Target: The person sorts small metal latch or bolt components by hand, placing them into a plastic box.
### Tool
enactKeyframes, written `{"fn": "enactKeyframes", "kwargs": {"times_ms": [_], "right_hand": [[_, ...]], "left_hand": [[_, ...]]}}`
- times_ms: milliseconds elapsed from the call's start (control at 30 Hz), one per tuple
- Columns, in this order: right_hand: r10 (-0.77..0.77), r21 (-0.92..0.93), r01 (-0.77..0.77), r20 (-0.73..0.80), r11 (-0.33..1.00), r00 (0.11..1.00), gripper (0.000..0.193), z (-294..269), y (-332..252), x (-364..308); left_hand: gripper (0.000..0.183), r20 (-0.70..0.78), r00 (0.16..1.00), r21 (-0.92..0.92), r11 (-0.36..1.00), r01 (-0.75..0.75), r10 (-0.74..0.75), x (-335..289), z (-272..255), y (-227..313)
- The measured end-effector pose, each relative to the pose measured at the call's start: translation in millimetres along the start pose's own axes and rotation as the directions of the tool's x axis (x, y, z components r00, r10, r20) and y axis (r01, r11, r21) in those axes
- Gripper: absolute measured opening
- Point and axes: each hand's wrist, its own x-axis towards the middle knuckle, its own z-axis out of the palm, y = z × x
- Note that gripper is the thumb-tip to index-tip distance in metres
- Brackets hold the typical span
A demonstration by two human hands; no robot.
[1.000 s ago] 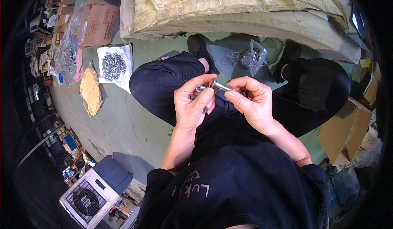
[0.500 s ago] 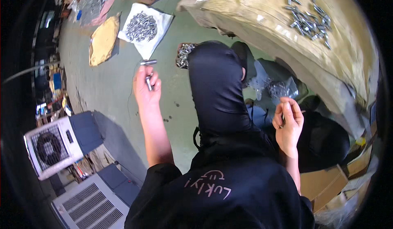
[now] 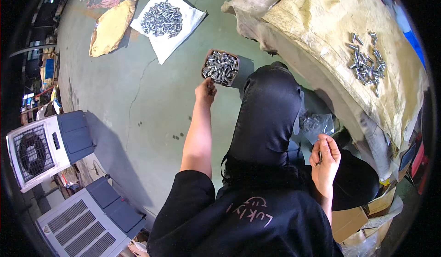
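Note:
My left hand [image 3: 206, 91] is at the near left corner of an open carton [image 3: 234, 76] filled with shiny metal fasteners [image 3: 220, 67]. Its fingers are curled closed at the rim; whatever they hold is hidden. Beyond my right knee, my right hand [image 3: 325, 158] is raised with thumb and fingers pinched together. A small dark bit shows between those fingers, too little to name. Just past it lies a clear plastic bag [image 3: 318, 125] with small pieces inside. Similar metal fasteners [image 3: 367, 65] lie loose on a cloth-covered pile [image 3: 312, 20] at the right.
A white sheet [image 3: 162, 50] heaped with metal fasteners lies on the green floor, beside a flat yellowish sack [image 3: 111, 27]. Two boxy units, one with a fan [image 3: 34, 152] and one with slatted vents [image 3: 87, 227], stand at the left. A cardboard box [image 3: 350, 222] sits at lower right.
My left hand has moved right to the carton; the metal pieces seen in it earlier no longer show. The view has shifted, exposing more of the carton. My right hand stays pinched.

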Motion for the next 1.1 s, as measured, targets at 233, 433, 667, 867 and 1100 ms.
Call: {"fn": "enactKeyframes", "kwargs": {"times_ms": [233,433,667,867,1100], "right_hand": [[0.012,-0.023,-0.011,0.063,1.000,0.998,0.013,13,-3,2],[0.003,-0.053,0.017,0.349,0.998,0.937,0.015,24,-10,-10],[-0.164,-0.200,0.286,0.471,0.937,0.867,0.028,23,-13,-19],[-0.249,-0.171,0.311,0.309,0.935,0.918,0.017,-13,-9,-21],[-0.125,0.390,0.015,0.258,0.921,0.958,0.022,-33,-7,-17]], "left_hand": [[0.040,0.311,0.946,0.028,0.994,-0.104,0.090,-143,7,57],[0.043,0.648,0.758,0.459,0.832,-0.311,-0.075,-303,97,55],[0.075,0.784,0.583,0.611,0.097,-0.786,-0.213,-324,162,-22],[0.071,0.825,0.495,0.538,0.112,-0.835,-0.273,-337,183,-57],[0.031,0.786,0.558,0.566,0.671,-0.479,-0.265,-320,172,-77]]}}
